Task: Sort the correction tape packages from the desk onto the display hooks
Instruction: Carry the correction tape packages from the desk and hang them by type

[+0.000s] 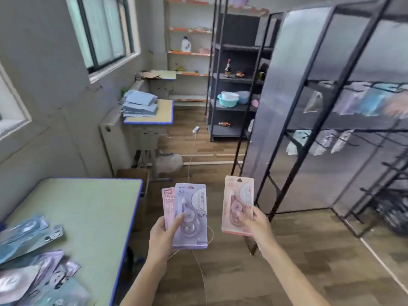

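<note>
Left hand: the left hand point(163, 234) was raised over the floor, fingers curled round two upright packages, thumb pressed on the front one.
Front package: a lilac correction tape package point(191, 217) marked 36, facing the person.
Back package: a pink package point(169, 204) tucked behind the lilac one, only its left strip showing.
Right hand: the right hand point(256, 221) pinched the lower part of a peach package point(237, 204), held upright just right of the lilac one, apart from it.
Desk: the near desk point(88, 208) stood to the left, with a loose heap of blue and purple packages point(33, 261) on its near left corner.
Display hooks: the black hook rack point(344, 138) stood to the right, blurred packages hanging on its upper rows.
Far left: a second desk carried a stack of blue sheets point(140, 106).
</note>
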Demonstrator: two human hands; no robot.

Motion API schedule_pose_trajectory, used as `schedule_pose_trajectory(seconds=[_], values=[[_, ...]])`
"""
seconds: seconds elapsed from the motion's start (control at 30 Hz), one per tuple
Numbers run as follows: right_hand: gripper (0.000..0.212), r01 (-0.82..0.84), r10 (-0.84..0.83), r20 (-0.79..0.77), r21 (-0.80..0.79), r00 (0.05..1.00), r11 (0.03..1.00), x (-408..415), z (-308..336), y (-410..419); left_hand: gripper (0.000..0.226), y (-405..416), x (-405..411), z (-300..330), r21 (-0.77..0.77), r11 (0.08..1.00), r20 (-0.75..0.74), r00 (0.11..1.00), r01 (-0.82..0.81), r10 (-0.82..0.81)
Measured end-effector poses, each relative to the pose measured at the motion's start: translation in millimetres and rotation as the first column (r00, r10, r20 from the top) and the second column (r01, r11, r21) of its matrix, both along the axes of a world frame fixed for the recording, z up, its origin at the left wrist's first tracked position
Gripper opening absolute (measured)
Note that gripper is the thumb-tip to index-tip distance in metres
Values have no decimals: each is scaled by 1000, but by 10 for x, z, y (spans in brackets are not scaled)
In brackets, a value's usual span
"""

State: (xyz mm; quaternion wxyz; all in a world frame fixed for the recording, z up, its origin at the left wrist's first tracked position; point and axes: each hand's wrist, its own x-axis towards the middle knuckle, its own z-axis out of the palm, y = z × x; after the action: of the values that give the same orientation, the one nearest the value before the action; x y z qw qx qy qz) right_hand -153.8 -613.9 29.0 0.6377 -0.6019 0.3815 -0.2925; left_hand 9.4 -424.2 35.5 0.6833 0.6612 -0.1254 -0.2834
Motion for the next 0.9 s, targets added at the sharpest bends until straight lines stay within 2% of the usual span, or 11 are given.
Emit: schedule_pose_trajectory(seconds=[0.13,0.23,0.33,0.37,0.5,0.6,0.83,0.9], values=[[35,115,-115,6,-1,993,993,-523,20,-434,27,-624,-325,81,-17,992,22,992,122,-121],[41,170,-170,22,-4,985,985,-983,62,-821,40,-1167,-669,108,-19,979,29,979,202,-202],[77,244,-244,30,-3,969,970,-1481,125,-1179,51,-1700,-1059,127,-35,967,44,967,251,-250],[82,267,-266,34,-3,963,964,-1663,122,-1305,58,-1876,-1217,146,-30,962,53,961,272,-270],[58,354,-354,39,-11,935,935,-2333,165,-1746,63,-2511,-1826,172,-36,937,76,936,347,-343],[32,383,-381,65,-13,922,924,-2774,222,-2002,64,-2904,-2253,242,-50,908,94,907,417,-411],[36,466,-464,57,-16,884,885,-3465,309,-2474,62,-3704,-2861,391,-62,844,122,843,533,-524],[34,485,-484,64,-12,873,874,-3592,337,-2618,51,-3929,-2965,418,-84,830,124,832,552,-541]])
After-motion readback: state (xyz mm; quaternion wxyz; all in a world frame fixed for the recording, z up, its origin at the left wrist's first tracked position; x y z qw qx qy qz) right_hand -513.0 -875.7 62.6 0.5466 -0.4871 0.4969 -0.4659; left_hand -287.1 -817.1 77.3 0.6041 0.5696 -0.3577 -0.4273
